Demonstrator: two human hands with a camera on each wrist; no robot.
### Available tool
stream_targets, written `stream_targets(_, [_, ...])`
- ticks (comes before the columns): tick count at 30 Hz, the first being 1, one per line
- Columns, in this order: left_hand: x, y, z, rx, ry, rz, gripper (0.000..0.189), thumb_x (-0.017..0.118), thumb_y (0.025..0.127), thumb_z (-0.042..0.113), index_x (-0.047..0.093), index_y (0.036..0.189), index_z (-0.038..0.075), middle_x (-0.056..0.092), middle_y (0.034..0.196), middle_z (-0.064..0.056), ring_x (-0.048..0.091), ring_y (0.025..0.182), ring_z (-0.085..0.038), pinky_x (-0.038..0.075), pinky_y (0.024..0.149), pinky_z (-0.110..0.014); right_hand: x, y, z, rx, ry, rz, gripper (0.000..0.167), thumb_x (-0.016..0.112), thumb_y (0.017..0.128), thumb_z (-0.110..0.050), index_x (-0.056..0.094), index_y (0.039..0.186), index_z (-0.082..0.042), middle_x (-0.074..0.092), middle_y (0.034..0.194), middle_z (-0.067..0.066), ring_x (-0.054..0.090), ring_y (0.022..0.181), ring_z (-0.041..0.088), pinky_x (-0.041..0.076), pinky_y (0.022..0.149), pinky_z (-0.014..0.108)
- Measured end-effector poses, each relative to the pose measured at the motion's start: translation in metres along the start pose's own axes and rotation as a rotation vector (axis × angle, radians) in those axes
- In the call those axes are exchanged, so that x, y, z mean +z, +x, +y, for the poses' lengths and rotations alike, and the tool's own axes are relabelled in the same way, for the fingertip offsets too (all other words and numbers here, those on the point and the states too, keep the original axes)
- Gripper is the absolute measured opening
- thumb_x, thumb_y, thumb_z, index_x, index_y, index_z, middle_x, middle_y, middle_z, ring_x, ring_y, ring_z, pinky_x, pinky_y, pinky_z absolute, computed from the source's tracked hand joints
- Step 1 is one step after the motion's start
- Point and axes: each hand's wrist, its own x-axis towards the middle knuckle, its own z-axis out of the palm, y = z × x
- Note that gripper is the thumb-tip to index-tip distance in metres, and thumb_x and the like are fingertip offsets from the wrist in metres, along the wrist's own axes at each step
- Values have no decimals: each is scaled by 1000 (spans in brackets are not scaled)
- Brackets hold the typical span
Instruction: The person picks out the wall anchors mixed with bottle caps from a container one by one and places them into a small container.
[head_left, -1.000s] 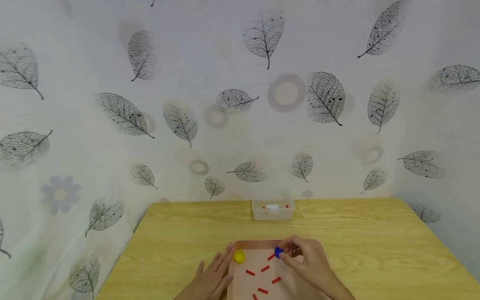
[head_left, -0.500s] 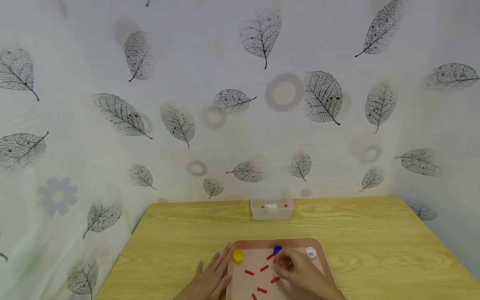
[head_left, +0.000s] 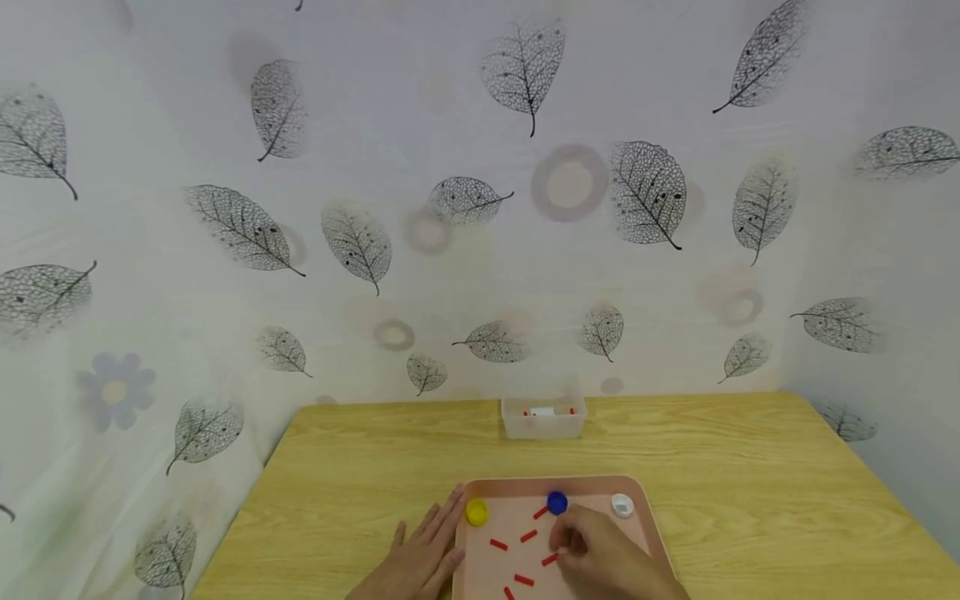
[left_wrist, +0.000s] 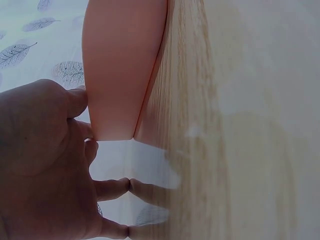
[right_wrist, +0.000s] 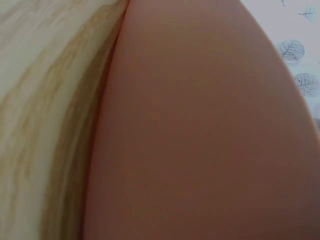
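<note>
My left hand (head_left: 422, 552) lies with straight fingers along the left side of a pink tray (head_left: 517, 486). In the left wrist view, fingers of the left hand (left_wrist: 45, 165) touch the tray's outer wall (left_wrist: 122, 70). My right hand (head_left: 600, 550) is over the tray with curled fingers. Its fingertips are at the right end of a short red stick (head_left: 550, 559), covering that end; whether they pinch it cannot be told. Several other red sticks (head_left: 524, 580) lie scattered on the tray floor. The right wrist view shows only the tray's outer wall (right_wrist: 200, 125), with no hand.
Along the tray's far side sit a yellow cap (head_left: 476, 512), a blue cap (head_left: 557, 502) and a white cap (head_left: 622, 505). A translucent box (head_left: 543, 427) with red and white pieces stands at the back of the wooden table (head_left: 375, 450), before a leaf-print curtain (head_left: 480, 275).
My right hand has come away from the blue cap and moved nearer to me, down to a red stick. The white cap has come into view. The left hand has stayed put.
</note>
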Motion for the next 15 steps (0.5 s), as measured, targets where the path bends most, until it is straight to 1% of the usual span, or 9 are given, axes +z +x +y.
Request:
stream_targets(8, [1, 1, -2, 2, -19, -5, 63, 29, 111, 49, 9, 167, 26, 12, 173, -5, 31, 145, -52, 15, 96, -90, 2, 2, 3, -18, -56, 9, 17, 67, 83, 4, 69, 85, -13, 64, 82, -6, 56, 71, 1, 49, 62, 21])
stream_targets(15, [0, 1, -2, 16, -21, 10, 63, 29, 112, 47, 9, 167, 25, 12, 172, -7, 32, 144, -53, 15, 95, -91, 1, 3, 3, -70, -46, -3, 15, 68, 83, 5, 68, 86, -10, 63, 81, -3, 55, 73, -1, 49, 63, 21])
